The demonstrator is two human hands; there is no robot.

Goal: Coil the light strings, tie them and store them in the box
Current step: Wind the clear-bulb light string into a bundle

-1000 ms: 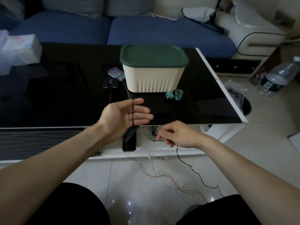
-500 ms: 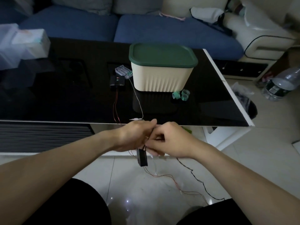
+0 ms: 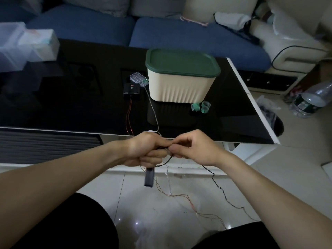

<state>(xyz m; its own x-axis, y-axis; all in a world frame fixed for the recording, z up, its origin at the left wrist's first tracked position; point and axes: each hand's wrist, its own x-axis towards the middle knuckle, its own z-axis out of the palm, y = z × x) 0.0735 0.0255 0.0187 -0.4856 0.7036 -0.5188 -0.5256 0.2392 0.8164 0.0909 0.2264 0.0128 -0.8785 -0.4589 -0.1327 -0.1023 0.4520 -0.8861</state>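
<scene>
So we're basically just getting started here. Our left hand point(image 3: 146, 150) is curled tight around a black light string point(image 3: 218, 186), with its little dark battery pack point(image 3: 149, 177) dangling out below the fist. Our right hand point(image 3: 195, 148) is right up against it, fingers pinching that same black wire where it comes out of the left fist. There's a small loop showing under the two hands, so we'd guess that's the first turn or two of a coil, not more. Most of the wire trails off across the floor point(image 3: 161, 221), along with thin red and pale strands.

Up on the surface point(image 3: 89, 108), two more battery packs, a black one point(image 3: 131, 89) and a clear one point(image 3: 139, 79), sit just beside the box point(image 3: 181, 87), their wires running off the near edge. The box has its green lid point(image 3: 181, 62) on. The small tape rolls point(image 3: 201, 107) sit untouched at its base. So nothing tied, nothing stored, lots left.
</scene>
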